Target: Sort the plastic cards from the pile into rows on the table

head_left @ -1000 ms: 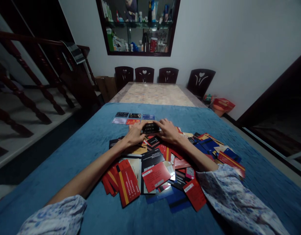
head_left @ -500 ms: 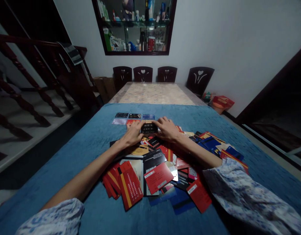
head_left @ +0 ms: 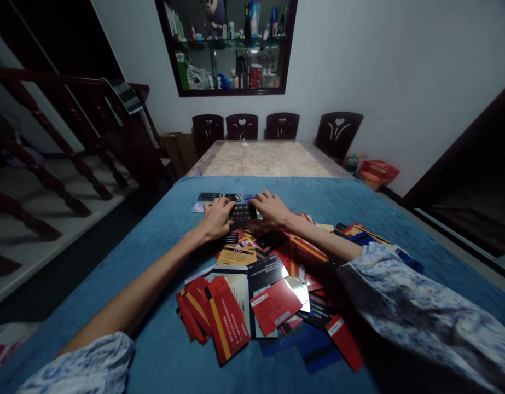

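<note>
A black card [head_left: 242,212] is held flat between both hands, just above the blue cloth [head_left: 112,257]. My left hand [head_left: 214,218] pinches its left end and my right hand [head_left: 272,209] pinches its right end. The card sits at the near edge of a small row of cards [head_left: 207,196] laid out side by side at the far end of the cloth. Behind my hands, toward me, spreads a loose heap of red, black, blue and yellow cards [head_left: 260,284]. My right forearm lies over the heap's right part.
The blue cloth covers the near half of a long table; bare marbled tabletop [head_left: 262,158] lies beyond. Several dark chairs [head_left: 242,126] stand at the far end. A wooden stair railing [head_left: 71,126] runs along the left. A wall cabinet [head_left: 230,46] holds bottles.
Both hands have carried the black card away from the heap, farther forward and slightly left, reaching the laid-out row and covering part of it.
</note>
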`<state>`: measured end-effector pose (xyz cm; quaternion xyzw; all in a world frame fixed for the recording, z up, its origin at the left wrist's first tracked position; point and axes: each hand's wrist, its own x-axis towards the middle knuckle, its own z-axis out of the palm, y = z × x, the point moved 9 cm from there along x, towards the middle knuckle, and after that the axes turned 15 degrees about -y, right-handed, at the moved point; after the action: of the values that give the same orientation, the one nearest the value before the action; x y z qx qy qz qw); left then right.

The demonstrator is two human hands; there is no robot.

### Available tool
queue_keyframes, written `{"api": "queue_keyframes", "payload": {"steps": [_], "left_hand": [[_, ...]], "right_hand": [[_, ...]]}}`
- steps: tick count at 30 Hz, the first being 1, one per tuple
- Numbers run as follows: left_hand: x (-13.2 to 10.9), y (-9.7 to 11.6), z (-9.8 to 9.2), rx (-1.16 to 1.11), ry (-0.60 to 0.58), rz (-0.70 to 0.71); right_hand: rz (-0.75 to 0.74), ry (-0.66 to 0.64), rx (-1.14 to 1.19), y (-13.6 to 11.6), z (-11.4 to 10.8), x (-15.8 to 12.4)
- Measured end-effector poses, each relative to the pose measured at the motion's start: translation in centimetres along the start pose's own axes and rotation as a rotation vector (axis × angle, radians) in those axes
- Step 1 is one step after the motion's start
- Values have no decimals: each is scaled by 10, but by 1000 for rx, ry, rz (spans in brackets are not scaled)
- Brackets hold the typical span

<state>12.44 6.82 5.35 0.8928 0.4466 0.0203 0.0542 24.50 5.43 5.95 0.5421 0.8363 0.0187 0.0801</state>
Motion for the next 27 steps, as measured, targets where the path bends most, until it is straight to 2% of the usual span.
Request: {"api": "queue_keyframes", "payload": {"steps": [7,16,27], "left_hand": [[6,-39,-9,8,11,-35],[16,-88,-18,49,-47,-124],[42,-137,-17,86,-124,-202]], "right_hand": [[-28,-14,37,-11,-13,33],[-67,-32,51,-28,-21,82],[-60,-80,94,-31,-21,133]]}}
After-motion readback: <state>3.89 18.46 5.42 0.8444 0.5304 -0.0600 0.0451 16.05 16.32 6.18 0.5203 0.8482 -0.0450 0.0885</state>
